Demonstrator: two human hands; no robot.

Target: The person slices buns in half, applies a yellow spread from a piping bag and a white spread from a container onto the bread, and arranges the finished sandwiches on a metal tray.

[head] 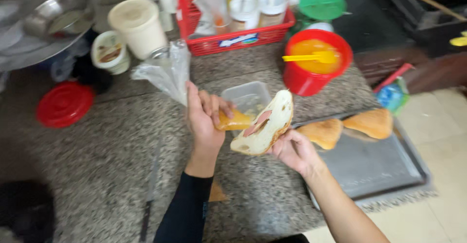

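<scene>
Two hands work: my right hand clasps the open bread; left hand pinches the orange slice—seat it flat, centred.

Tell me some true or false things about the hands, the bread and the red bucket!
1. The right hand holds an open bread roll. True.
2. The left hand is empty. False: it holds a yellow-orange slice and a clear plastic bag.
3. The red bucket has a yellow spoon lying across it. True.
4. Three toasted pieces lie on the metal tray. False: only two toasted pieces show there.
5. The red lid sits on the bucket. False: it lies apart on the counter.
</scene>
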